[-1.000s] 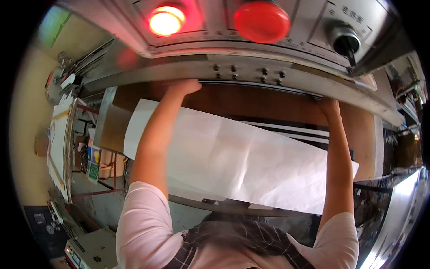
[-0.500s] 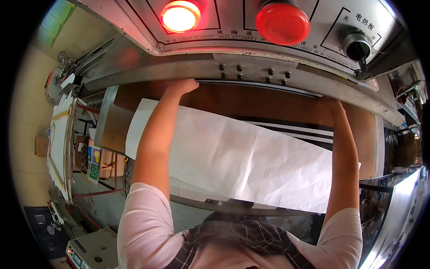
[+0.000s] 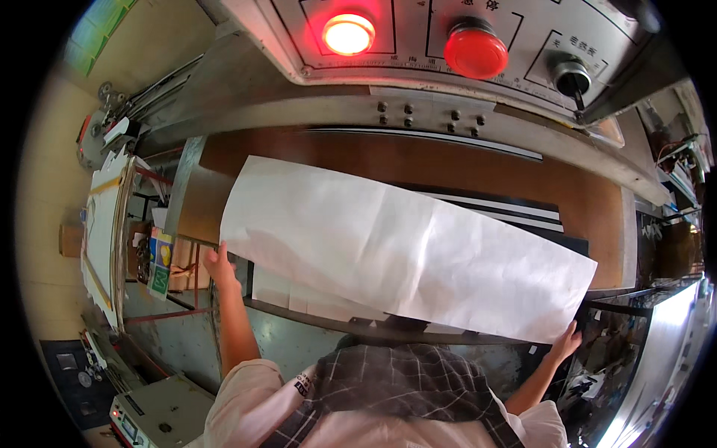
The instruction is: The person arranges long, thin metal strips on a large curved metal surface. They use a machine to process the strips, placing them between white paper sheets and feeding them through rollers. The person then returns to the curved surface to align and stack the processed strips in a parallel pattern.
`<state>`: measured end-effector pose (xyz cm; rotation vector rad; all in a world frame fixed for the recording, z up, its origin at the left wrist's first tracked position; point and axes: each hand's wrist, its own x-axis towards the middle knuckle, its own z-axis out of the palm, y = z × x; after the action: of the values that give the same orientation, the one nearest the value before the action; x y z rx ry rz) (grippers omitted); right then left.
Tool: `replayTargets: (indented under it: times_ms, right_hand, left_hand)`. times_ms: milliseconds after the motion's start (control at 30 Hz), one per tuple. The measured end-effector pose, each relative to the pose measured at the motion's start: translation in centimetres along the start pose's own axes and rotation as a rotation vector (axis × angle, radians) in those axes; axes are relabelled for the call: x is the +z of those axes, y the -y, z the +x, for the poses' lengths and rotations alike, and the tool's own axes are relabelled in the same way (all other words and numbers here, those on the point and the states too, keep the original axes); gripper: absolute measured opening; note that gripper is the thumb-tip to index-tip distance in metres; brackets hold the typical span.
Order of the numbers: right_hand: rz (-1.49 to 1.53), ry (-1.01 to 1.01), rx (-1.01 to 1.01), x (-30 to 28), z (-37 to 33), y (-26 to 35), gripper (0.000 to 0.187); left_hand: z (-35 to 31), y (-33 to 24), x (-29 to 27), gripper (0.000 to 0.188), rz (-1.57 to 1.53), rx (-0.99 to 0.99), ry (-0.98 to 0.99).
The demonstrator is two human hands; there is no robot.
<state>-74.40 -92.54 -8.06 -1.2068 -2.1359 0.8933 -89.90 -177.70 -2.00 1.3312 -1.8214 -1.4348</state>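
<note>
A large white paper sheet (image 3: 403, 254) slants across the brown work surface, creased near its middle. My left hand (image 3: 221, 266) is at the sheet's lower left corner, fingers closed, thumb against the edge. At the lower right corner my right hand (image 3: 567, 343) grips the paper between thumb and fingers. Beneath and beyond the sheet lies a black panel with white stripes (image 3: 515, 211), mostly covered. A narrow dark strip with a white line (image 3: 448, 140) lies under the machine's metal beam (image 3: 321, 112).
Above the beam is a control panel with a lit red lamp (image 3: 349, 34), a red push button (image 3: 476, 52) and a black switch (image 3: 573, 76). White sheets (image 3: 104, 239) are stacked on a rack at left. A grey box (image 3: 164, 418) stands at lower left.
Both hands have come back from under the beam to the sheet's near corners. The dark strip remains by the beam. My view has shifted slightly.
</note>
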Motion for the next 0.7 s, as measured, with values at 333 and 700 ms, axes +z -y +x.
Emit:
replayTargets:
  times_ms: [333,700]
  right_hand:
    - [0.904,-0.096,0.367,0.5,-0.7,-1.8,0.037]
    - [0.624,0.285,0.227,-2.3,-5.2,8.4,0.026]
  left_hand:
    - [-1.6,1.9,1.4,0.025,-0.530,-0.409,0.274]
    - [-3.9,-2.2,0.8,0.039,-0.423,-0.157,0.534]
